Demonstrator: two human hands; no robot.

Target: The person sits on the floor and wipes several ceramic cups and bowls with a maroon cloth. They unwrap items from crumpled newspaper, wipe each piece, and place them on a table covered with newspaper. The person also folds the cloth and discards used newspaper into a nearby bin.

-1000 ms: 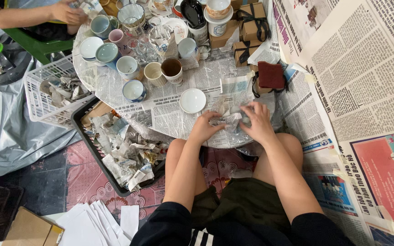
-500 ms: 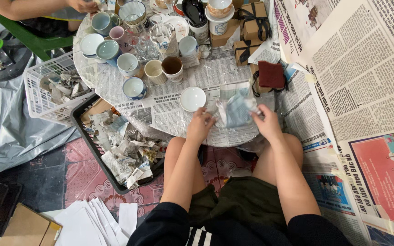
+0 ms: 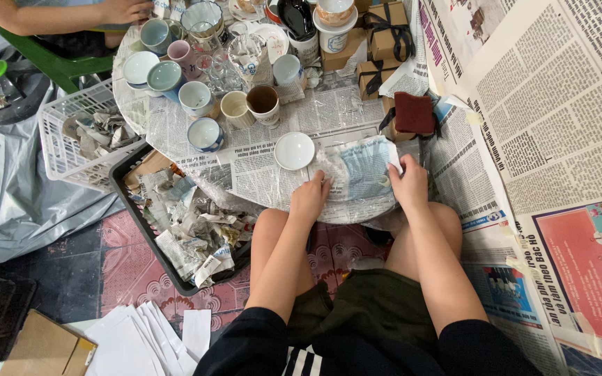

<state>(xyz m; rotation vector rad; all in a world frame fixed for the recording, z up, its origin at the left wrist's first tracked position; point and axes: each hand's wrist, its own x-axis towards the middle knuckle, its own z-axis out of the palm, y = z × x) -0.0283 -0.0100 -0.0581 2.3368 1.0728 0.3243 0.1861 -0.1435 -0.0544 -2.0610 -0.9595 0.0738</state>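
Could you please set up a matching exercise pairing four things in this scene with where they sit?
Things:
1. white saucer
2. dark red box
3. white basket
4. black tray

Places:
a. on the floor, full of crumpled newspaper
b. beside the table, far left
c. right table edge
d. just above the left hand

Pairs: 1-d, 2-c, 3-b, 4-a
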